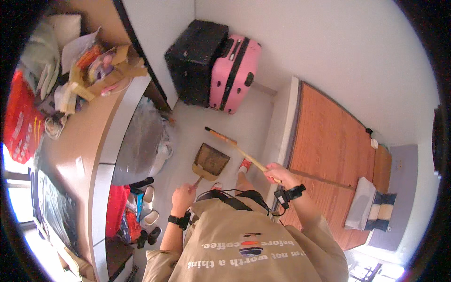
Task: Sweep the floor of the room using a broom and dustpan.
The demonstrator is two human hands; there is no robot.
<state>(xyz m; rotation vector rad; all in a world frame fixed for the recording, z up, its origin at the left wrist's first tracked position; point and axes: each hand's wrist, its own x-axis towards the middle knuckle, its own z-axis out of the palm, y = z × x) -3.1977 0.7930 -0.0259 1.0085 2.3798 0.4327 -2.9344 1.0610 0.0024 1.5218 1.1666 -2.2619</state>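
My left hand (183, 196) is closed around the handle of a yellow-brown dustpan (213, 160). The pan is in front of me, low over the pale floor; I cannot tell if it touches. In my right hand (278, 173) is the yellow stick of a broom (248, 155), the fingers wrapped round it. From there the broom slants forward and left, past the dustpan's far right corner, to a narrow, dark-tipped end. Its bristles are hard to make out. A red shoe (244, 164) of mine shows between the broom and the pan.
Against the far wall stand a black suitcase (196, 61) and a pink suitcase (235, 74). At left, a cluttered wooden counter (89, 127) has plastic bags (144, 141) and several shoes (149, 207) beside it. A bed with a brown mat (329, 136) lies along the right.
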